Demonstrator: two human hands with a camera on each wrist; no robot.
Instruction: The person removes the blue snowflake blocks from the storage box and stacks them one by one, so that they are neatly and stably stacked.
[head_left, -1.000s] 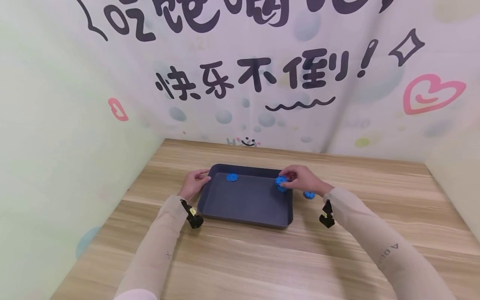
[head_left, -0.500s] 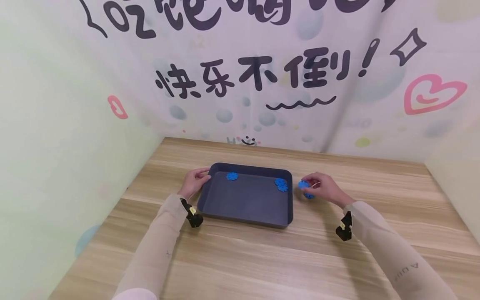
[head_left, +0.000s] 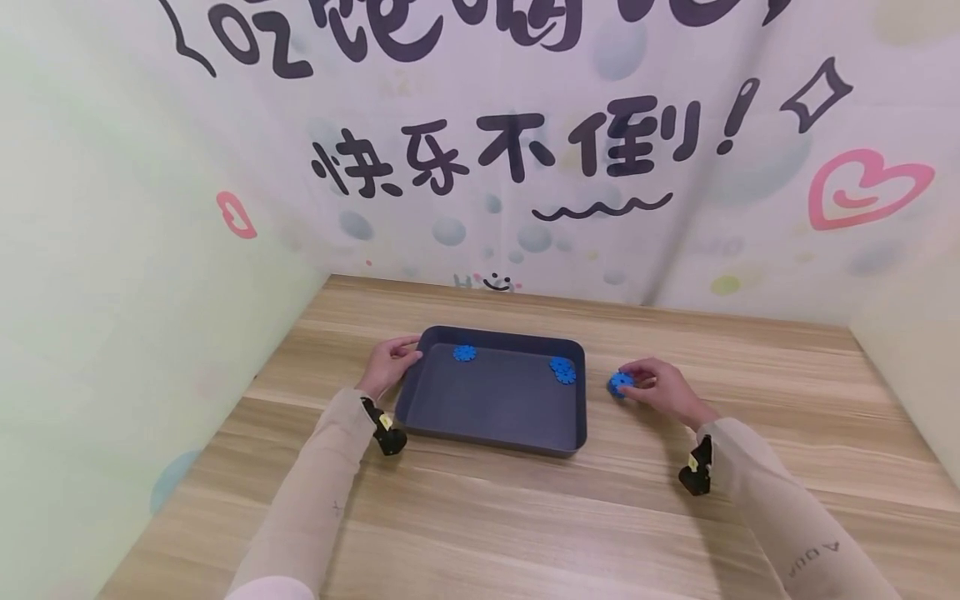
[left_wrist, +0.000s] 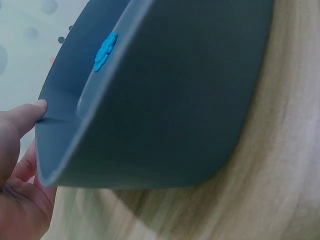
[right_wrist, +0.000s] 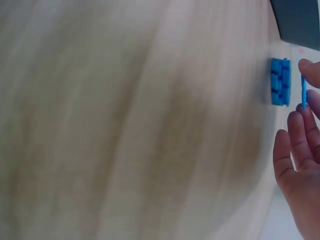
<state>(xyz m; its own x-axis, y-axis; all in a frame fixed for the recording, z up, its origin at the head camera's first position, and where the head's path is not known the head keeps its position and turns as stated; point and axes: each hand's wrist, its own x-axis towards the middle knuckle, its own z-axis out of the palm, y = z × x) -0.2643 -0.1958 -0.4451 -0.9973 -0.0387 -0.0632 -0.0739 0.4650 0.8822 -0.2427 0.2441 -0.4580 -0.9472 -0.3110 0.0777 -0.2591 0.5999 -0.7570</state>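
Note:
My left hand point(head_left: 390, 365) grips the left wall of a dark grey tray point(head_left: 487, 400); in the left wrist view the thumb lies inside the wall and fingers show outside. Right of the tray, my right hand point(head_left: 663, 390) pinches a thin blue notched disc point(right_wrist: 303, 92) between thumb and fingertips. In the right wrist view it is edge-on, just above a short stack of blue discs point(right_wrist: 280, 82) on the table. Inside the tray, one blue disc point(head_left: 465, 353) lies at the back left, and two overlapping blue discs point(head_left: 562, 370) lie at the back right.
The tray stands on a wood-grain table point(head_left: 495, 525). Behind the table hangs a printed white cloth point(head_left: 480, 233) with dark lettering. A pale wall point(head_left: 150, 275) borders the left side. Each wrist carries a small black camera point(head_left: 387, 433).
My right hand has moved right, from the tray's right end to the stack, carrying a blue disc, and then lowered it. The left hand and the tray have stayed put.

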